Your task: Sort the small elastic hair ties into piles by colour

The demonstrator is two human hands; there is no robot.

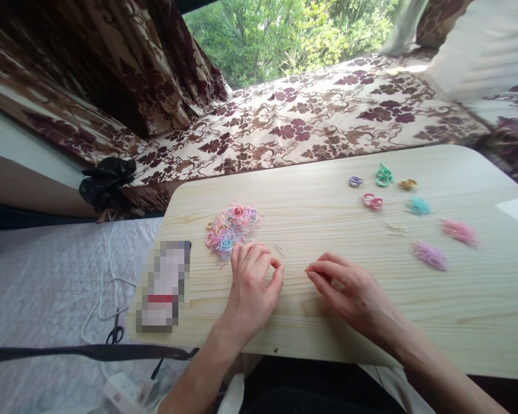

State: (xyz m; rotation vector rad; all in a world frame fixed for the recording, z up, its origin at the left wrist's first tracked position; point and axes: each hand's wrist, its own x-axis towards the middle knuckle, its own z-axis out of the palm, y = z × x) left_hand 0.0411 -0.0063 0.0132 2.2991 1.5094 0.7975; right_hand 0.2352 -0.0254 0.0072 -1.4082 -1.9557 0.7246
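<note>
A mixed pile of small coloured elastic hair bands [235, 227] lies on the left part of the wooden table. My left hand [254, 282] is at the pile's near edge, its fingers curled and the index finger bent to the thumb. A pale loose band [280, 249] rests just beyond that thumb. To the right, my right hand [349, 287] hovers low over the tabletop with thumb and fingertips pinched together. Anything held in either hand is hidden or too small to see. Right of centre are separate groups, including lilac bands [429, 255], pink bands [460, 232] and cream bands [396, 228].
Farther back sit teal bands [418, 206], thicker green hair ties [384, 175], red-pink ties [372, 202], yellow ties [408, 184] and a purple tie [355, 181]. A blurred-out phone-like object [164, 287] lies at the table's left edge. Scissors [115, 333] are beside the table.
</note>
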